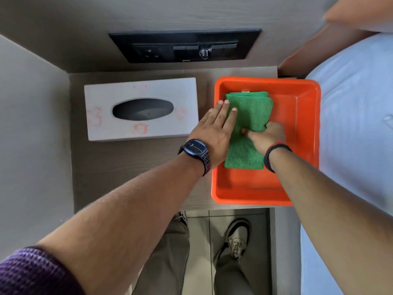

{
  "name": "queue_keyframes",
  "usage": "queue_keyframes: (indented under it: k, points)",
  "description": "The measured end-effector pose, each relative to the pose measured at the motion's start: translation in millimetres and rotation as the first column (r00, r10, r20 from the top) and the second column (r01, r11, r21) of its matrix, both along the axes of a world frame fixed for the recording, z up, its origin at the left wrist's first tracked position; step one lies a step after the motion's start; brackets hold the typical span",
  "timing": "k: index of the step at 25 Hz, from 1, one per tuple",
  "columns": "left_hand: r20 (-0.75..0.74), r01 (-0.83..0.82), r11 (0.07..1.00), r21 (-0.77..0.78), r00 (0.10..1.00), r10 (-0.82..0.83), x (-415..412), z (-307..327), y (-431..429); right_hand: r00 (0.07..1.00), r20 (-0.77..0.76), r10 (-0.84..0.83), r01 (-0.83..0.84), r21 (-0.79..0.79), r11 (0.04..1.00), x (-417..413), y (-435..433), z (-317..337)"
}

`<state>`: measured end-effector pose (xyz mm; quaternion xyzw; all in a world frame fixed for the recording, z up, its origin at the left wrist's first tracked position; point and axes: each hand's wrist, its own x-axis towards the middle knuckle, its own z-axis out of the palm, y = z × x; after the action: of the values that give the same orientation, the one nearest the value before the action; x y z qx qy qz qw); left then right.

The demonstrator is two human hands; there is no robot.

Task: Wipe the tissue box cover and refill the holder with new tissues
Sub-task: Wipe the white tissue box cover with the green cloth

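1. The tissue box cover (141, 109), pale grey with faint red smudges around its dark oval slot, lies flat on the worktop (127, 167); no tissue shows in the slot.
2. Just to the right of the cover stands an orange tray (302, 145), apart from it by a narrow strip of worktop.
3. A folded green cloth (248, 116) lies in the tray, toward the side nearest the cover.
4. The left hand (212, 133) rests palm down across the tray's near-cover rim, its fingers (223, 109) straight and close together, tips pressing on the cloth's edge. A dark watch (195, 147) sits on that wrist.
5. The right hand (265, 136) is curled over the cloth's middle, fingers bunched and pinching the fabric; a dark band (276, 155) circles its wrist.
6. Nothing lies on the cover or blocks its top.
7. Behind the cover, on the wall, is a black switch panel (185, 45) with a socket and a metal knob.
8. Beyond the tray, away from the cover, lies a bed (350, 124) with a light blue sheet and an orange pillow (361, 15).
9. The worktop is a brownish wood grain; below its front edge are tiled floor (202, 241) and the person's shoes.
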<state>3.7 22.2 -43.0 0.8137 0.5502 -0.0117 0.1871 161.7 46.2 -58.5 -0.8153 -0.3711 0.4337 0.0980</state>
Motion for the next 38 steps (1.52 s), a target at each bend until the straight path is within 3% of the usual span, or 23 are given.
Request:
queue_keyframes:
  k: [5,10,14,18,22,24,26,28,30,35,38]
  points:
    - [0.118,0.002,0.995,-0.096,0.993,0.01,-20,22,4,0.993,-0.088,0.081,-0.073,0.087,0.994,-5,-7,25]
    - [0.239,-0.19,0.98,0.063,0.956,0.17,-89,67,4,0.979,-0.154,0.137,-0.097,0.241,0.966,-39,-15,75]
    - [0.182,-0.42,0.901,0.109,0.9,0.397,-165,69,1,0.937,-0.29,0.195,-0.108,0.291,0.951,-91,-3,92]
    - [0.035,-0.434,0.901,0.017,0.901,0.433,-223,50,-3,0.905,-0.376,0.199,-0.075,0.32,0.944,-137,20,78]
    - [-0.192,-0.348,0.933,-0.093,0.926,0.326,-246,30,0,0.989,-0.022,0.144,-0.134,0.255,0.957,-151,25,52]
    - [-0.276,-0.304,0.948,-0.094,0.923,0.268,-249,21,1,0.971,0.176,0.164,-0.214,0.321,0.922,-157,16,47]
    - [-0.311,-0.292,0.952,-0.096,0.917,0.25,-251,16,4,0.866,0.397,0.304,-0.459,0.391,0.798,-162,7,42]
    - [-0.304,-0.311,0.945,-0.103,0.914,0.268,-253,13,8,0.688,0.536,0.489,-0.693,0.287,0.661,-165,5,34]
    - [-0.284,-0.313,0.944,-0.11,0.92,0.272,-253,11,12,0.59,0.556,0.586,-0.773,0.178,0.609,-167,4,24]
    - [-0.217,-0.328,0.939,-0.104,0.929,0.301,-252,7,13,0.589,0.618,0.521,-0.754,0.186,0.63,-193,1,11]
    - [-0.182,-0.329,0.939,-0.097,0.934,0.309,-252,7,14,0.55,0.605,0.576,-0.804,0.196,0.561,-225,1,11]
